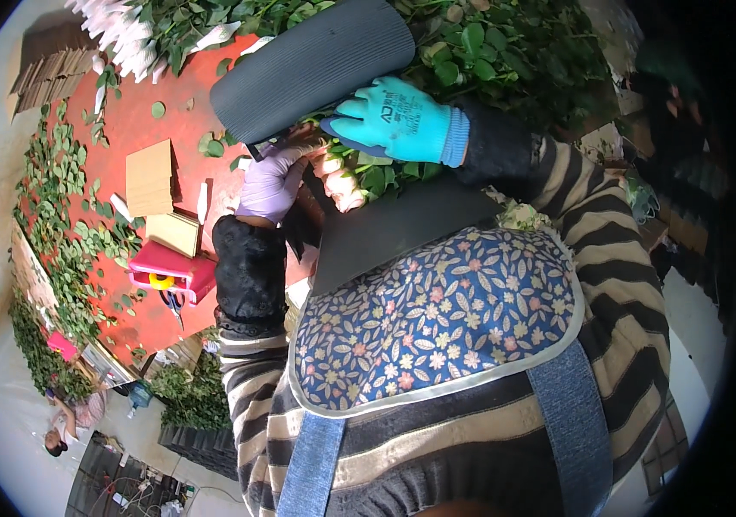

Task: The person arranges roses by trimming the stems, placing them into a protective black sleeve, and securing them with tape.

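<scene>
Pale pink roses [339, 183] with green leaves lie in front of me, partly between my hands, over a dark grey sheet [394, 231]. My left hand [271, 183], in a purple glove, is closed against the left side of the blooms; what its fingers hold is hidden. In a turquoise glove with a dark palm, my right hand [398, 121] is stretched out over the roses and their leaves, pointing left. Just beyond both hands lies a dark grey ribbed roll [312, 71]. A dark sleeve cover wraps each forearm.
Leafy stems [506, 56] are heaped at the far right. On the red table [127, 112] are cardboard pieces [150, 178], a pink box [174, 271], scissors [173, 303] and scattered leaves. White-wrapped bundles [127, 39] stand far left. Another person [75, 422] is at lower left.
</scene>
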Tool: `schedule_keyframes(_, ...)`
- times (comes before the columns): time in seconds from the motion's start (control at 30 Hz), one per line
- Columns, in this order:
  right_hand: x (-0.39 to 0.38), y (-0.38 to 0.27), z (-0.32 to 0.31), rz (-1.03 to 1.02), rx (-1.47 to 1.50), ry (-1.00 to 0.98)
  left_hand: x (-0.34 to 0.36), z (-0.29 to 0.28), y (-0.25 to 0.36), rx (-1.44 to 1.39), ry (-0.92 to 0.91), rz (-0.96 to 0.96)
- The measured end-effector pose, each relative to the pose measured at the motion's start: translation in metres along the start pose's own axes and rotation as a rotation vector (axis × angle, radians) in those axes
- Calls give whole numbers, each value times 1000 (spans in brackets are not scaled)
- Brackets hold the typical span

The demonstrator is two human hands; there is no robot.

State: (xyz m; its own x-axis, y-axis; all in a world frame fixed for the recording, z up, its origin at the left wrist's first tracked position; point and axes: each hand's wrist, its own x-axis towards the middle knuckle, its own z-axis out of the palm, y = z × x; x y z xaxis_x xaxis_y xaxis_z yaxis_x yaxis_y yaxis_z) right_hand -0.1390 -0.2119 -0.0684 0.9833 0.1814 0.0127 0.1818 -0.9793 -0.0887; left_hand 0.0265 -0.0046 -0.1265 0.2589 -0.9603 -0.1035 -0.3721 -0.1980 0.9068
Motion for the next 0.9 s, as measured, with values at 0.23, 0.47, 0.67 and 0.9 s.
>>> schedule_keyframes(0.23,-10,13,-51,87,441,342,-1,12,6,355,180,301)
schedule_keyframes(0.47,-23,24,-32,149,733,330,0,10,5,428,107,227)
schedule_keyframes(0.67,-12,99,-18,579,1383,683,-1,28,-3,495,250,163)
schedule_keyframes(0.9,-13,70,-70,-20,1815,753,-4,35,-7,421,178,91)
